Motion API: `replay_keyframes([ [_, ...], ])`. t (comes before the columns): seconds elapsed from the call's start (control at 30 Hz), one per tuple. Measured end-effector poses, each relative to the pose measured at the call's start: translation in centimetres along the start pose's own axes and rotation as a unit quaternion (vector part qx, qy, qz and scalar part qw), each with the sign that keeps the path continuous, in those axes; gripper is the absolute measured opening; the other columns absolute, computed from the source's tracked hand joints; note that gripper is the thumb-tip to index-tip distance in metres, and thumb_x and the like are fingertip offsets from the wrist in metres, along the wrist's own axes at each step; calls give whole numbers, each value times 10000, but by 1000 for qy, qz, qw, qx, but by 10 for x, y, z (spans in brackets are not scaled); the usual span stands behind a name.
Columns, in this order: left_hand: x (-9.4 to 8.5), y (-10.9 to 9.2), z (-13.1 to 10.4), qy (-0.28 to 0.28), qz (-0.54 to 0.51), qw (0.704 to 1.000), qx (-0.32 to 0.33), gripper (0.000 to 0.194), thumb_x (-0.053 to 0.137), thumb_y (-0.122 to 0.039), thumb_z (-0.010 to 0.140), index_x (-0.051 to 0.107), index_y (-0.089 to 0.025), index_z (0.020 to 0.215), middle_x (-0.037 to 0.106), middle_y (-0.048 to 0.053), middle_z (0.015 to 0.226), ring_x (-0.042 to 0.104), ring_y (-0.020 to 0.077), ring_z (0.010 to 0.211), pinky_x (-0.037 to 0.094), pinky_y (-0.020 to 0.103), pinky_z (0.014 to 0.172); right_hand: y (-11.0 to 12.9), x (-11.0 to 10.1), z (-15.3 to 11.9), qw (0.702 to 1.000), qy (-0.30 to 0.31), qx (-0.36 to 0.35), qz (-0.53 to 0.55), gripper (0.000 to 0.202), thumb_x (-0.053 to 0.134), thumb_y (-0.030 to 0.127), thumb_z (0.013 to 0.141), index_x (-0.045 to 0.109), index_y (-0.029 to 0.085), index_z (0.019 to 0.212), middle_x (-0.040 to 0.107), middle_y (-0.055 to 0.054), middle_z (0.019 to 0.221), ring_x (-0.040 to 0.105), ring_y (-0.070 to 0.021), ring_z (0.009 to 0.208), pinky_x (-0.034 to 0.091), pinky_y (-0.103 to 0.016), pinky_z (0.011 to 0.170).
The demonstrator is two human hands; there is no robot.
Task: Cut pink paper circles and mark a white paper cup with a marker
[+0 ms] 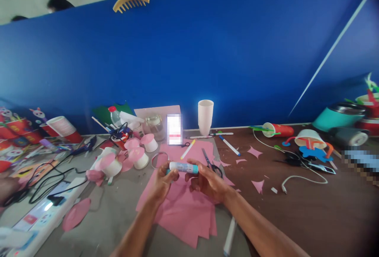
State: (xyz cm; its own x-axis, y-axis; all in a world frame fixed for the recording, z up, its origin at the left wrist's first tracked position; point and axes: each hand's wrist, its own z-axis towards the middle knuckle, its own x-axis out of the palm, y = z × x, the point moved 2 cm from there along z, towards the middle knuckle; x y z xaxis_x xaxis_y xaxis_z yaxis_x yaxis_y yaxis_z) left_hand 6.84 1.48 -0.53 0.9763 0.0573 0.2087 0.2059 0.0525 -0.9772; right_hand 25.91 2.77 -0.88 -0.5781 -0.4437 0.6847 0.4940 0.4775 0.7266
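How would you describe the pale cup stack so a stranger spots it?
Find the blue wall, then the bright screen near its foot. Just right of that stands the pale cup stack, behind some pens. Unlike the leaning red-and-white stack farther left, it is upright and plain.

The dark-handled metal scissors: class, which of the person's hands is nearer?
Right. The right hand is just on the near side of the dark-handled metal scissors; the left hand is farther, to their left.
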Motion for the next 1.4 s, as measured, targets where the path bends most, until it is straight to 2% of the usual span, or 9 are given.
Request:
replay_keyframes([
  [0.1, 1, 0, -1, 35, -3, 999, -10, 615, 1021, -687, 663, 723, -177, 837, 524, -73, 628, 457, 92, 600, 382, 238, 609, -1, 5, -3, 1000, 6, -21, 21, 723, 1106, 506, 643, 792, 243, 1240, 769, 41, 748, 529, -77, 529, 542, -265, 694],
  [0.23, -8, 2, 1, 118, 25, 992, -33, 615, 1027, -611, 684, 790, -170, 1041, 617, -28, 800, 489, 89, 616, 424, 248, 608, 0, 0, 2, 995, -54, -74, 46, 674, 1067, 489, 694, 805, 239, 1263, 635, 114, 574, 368, -53, 438, 563, -285, 681],
  [0.33, -26, 4, 10, 89, 127, 988, 0, 589, 938, -536, 812, 786, -215, 1282, 682, 16, 927, 585, 128, 661, 506, 273, 626, 10, -10, 4, 979, -125, -156, 39, 631, 1031, 479, 733, 807, 249, 1276, 641, 113, 595, 363, -52, 430, 566, -284, 650],
  [0.5, -46, 11, 20, 59, 388, 903, 175, 265, 781, -381, 935, 854, -286, 1172, 820, 117, 1217, 774, 312, 1133, 646, 478, 1020, 18, -23, 7, 944, -231, -231, -50, 699, 998, 478, 684, 803, 236, 1311, 701, 53, 615, 518, -113, 485, 390, -224, 477],
  [0.67, -46, 20, 17, 126, 511, 835, 161, 387, 678, -251, 971, 840, -271, 1322, 810, 133, 1455, 779, 343, 1308, 631, 488, 1126, 10, -23, 11, 926, -250, -243, -144, 680, 920, 544, 748, 792, 211, 1327, 737, 30, 655, 498, -104, 437, 413, -244, 465],
  [0.87, -38, 10, 11, 164, 598, 773, 135, 352, 654, -237, 981, 838, -244, 1280, 835, 138, 1408, 795, 338, 1264, 615, 476, 1078, 7, -23, 12, 929, -239, -229, -169, 658, 914, 554, 751, 798, 192, 1287, 719, 24, 632, 492, -107, 432, 398, -248, 456],
  [1.0, -34, 7, 11, 144, 599, 778, 121, 321, 637, -279, 1005, 840, -232, 1249, 849, 159, 1305, 810, 354, 1154, 611, 494, 1011, 6, -24, 10, 922, -248, -226, -192, 623, 894, 553, 790, 785, 208, 1297, 710, 19, 660, 562, -142, 496, 445, -260, 482],
  [1.27, -34, 8, 11, 98, 468, 866, 145, 364, 677, -147, 884, 878, -264, 1164, 850, 130, 1352, 787, 401, 1257, 594, 533, 1129, 2, -23, 2, 867, -298, -230, -327, 541, 745, 530, 941, 750, 260, 1411, 717, 0, 739, 545, -179, 531, 484, -318, 543],
  [1.4, -34, 9, 11, 78, 439, 885, 138, 346, 687, -173, 861, 870, -222, 1150, 865, 158, 1292, 796, 406, 1206, 593, 550, 1106, 2, -20, -1, 826, -288, -225, -430, 431, 744, 431, 946, 801, 297, 1352, 757, -52, 815, 629, -242, 655, 550, -378, 710],
])
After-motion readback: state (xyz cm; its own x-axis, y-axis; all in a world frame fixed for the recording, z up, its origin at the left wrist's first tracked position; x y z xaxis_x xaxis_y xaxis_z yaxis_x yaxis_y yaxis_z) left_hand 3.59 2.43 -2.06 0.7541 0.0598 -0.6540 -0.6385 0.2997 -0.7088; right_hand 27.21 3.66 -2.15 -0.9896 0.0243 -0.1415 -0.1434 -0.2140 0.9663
